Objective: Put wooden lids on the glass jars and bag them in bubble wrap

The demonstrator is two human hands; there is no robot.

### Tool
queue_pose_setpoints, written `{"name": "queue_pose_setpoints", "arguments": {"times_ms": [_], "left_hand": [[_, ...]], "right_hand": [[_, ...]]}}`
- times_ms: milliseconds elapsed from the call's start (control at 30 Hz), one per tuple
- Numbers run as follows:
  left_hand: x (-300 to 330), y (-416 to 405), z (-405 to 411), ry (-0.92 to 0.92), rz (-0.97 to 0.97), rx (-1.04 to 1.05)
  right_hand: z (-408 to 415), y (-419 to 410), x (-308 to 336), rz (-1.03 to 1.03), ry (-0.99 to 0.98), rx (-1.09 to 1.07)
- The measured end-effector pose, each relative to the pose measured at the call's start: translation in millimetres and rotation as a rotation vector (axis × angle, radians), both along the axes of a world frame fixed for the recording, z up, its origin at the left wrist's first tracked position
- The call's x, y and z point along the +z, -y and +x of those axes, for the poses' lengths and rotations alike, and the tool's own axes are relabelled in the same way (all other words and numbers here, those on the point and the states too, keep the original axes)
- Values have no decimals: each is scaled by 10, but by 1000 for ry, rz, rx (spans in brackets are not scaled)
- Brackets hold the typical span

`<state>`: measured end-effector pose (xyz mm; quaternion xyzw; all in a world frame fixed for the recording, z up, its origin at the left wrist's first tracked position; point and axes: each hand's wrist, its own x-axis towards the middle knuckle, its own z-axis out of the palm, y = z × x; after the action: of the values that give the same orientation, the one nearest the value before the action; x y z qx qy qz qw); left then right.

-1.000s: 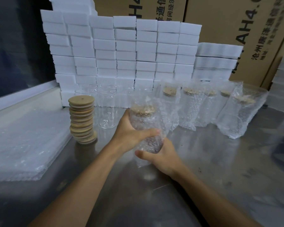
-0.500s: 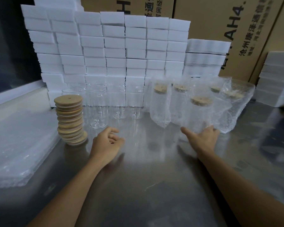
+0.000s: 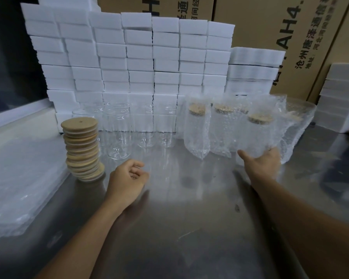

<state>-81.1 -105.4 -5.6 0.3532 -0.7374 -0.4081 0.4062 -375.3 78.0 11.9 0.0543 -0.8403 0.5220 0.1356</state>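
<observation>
The right cardboard box (image 3: 302,37) bears large black "AH4." and smaller Chinese lines, "沧州唐泽通信" and "地址: 河北"; the rest is cut off. The middle cardboard box (image 3: 155,7) shows partial characters, "泽通信"; nothing else is legible.

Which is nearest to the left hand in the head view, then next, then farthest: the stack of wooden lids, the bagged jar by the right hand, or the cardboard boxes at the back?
From the left hand:
1. Stack of wooden lids, just to its left on the table.
2. Bagged jar, across to the right, at the right hand.
3. Cardboard boxes, behind the white foam blocks.
</observation>
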Motion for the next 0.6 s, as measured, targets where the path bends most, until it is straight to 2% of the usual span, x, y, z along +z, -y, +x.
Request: {"name": "queue_pose_setpoints", "arguments": {"times_ms": [133, 333, 600], "left_hand": [[2, 15, -7, -21, 20, 6], [-4, 17, -4, -25, 25, 6], [-3, 15, 7, -15, 21, 5]], "right_hand": [[-3, -1, 18, 73, 24, -8], [-46, -4, 5, -85, 48, 13], [17, -10, 44, -27, 52, -22]]}}
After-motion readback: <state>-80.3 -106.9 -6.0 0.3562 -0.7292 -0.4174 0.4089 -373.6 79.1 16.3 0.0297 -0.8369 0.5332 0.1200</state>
